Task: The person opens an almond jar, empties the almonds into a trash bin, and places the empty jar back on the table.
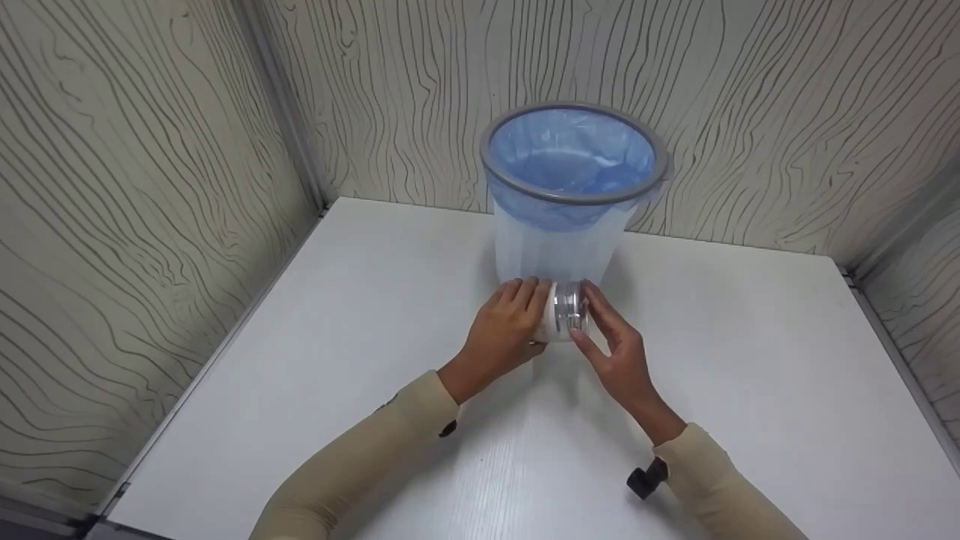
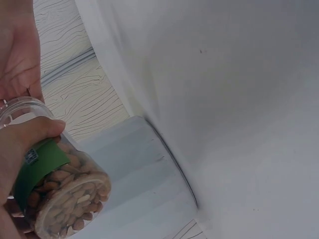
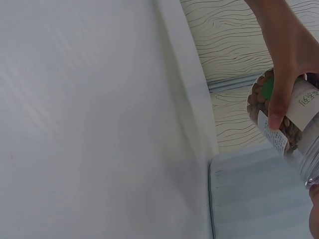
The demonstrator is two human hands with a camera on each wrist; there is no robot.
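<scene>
A clear jar of almonds (image 2: 75, 194) with a green label is held sideways between both hands over the table. My left hand (image 1: 506, 322) grips the jar's body, its thumb across the label in the left wrist view. At the other end, my right hand (image 1: 619, 349) pinches the clear lid end (image 1: 571, 304) between thumb and fingers. The right wrist view shows white labels (image 3: 305, 104) around the jar. Only a small part of my right hand (image 3: 314, 211) appears there, at the edge.
Just beyond the hands stands a whitish bin (image 1: 555, 251) with a grey rim (image 1: 574, 200) and a blue liner bag (image 1: 574, 150). It stands on a white table (image 1: 360, 315), enclosed by wood-grain patterned panels (image 1: 405, 90) at the back and sides.
</scene>
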